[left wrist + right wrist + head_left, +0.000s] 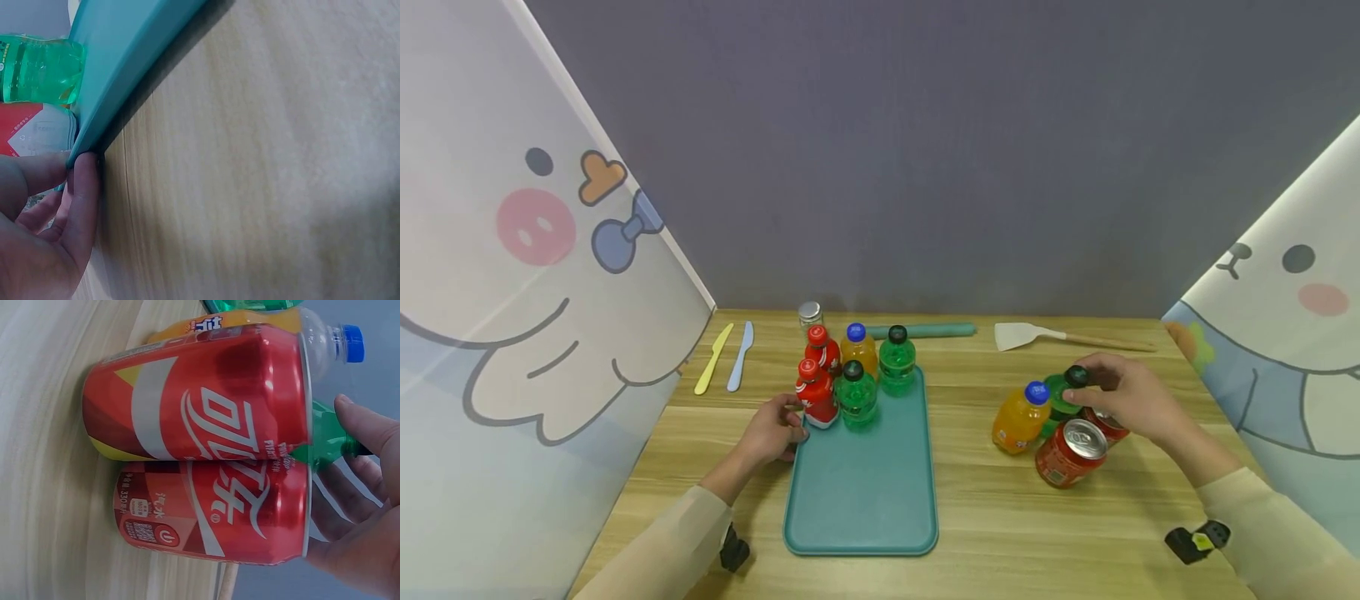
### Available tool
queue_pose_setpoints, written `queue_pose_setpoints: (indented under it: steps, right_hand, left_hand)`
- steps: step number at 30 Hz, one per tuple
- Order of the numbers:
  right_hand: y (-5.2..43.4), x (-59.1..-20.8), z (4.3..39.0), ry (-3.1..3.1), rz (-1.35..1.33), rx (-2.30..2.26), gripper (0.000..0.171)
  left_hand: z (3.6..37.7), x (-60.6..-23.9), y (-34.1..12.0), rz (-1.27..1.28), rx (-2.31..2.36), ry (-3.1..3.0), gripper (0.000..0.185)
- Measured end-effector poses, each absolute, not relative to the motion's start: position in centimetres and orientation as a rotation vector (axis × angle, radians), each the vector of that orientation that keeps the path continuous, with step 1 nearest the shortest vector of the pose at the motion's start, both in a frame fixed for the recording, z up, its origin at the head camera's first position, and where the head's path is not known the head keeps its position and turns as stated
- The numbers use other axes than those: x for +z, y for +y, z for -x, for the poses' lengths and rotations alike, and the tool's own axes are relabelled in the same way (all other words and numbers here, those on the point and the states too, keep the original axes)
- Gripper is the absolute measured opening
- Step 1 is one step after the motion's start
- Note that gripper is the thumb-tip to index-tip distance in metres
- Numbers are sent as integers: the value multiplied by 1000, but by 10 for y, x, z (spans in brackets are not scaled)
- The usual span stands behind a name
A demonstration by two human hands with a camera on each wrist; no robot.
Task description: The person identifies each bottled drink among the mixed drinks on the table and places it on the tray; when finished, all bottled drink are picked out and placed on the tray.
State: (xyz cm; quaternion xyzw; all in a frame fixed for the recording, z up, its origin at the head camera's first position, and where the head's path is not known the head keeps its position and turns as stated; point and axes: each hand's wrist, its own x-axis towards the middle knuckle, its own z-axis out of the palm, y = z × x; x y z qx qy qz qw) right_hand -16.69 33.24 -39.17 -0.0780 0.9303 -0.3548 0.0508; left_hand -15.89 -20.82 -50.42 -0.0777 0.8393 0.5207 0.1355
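Observation:
My left hand [772,431] pinches the left rim of a teal tray [861,508], thumb on top and fingers beneath in the left wrist view. At the tray's far end stand two red bottles [817,398], an orange soda bottle [859,350] with a blue cap and two green bottles [857,402]. On the right, my right hand [1123,396] holds another green bottle [1056,400] near its neck, thumb on one side and fingers on the other. Two red cola cans [206,400] and an orange soda bottle [1021,422] stand close around it.
Behind the tray lie a teal rod [925,331] and a small jar [809,314]. A white spatula [1022,335] with a wooden handle lies at the back right. Yellow [713,360] and blue knives [741,358] lie at the left. Walls enclose the table's back and sides.

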Motion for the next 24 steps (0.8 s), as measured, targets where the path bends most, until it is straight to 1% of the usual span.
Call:
queue_pose_setpoints:
  steps: [11, 19, 24]
  right_hand:
    - [337, -372, 162, 2850, 174, -1279, 50]
    - [336, -348, 159, 2832, 230, -1487, 34]
    - [334, -329, 157, 2844, 191, -1475, 30]
  left_hand:
    - [155, -502, -207, 205, 1526, 2418, 53]
    - [155, -502, -207, 200, 1524, 2422, 52]
    - [154, -500, -206, 195, 1520, 2426, 52]
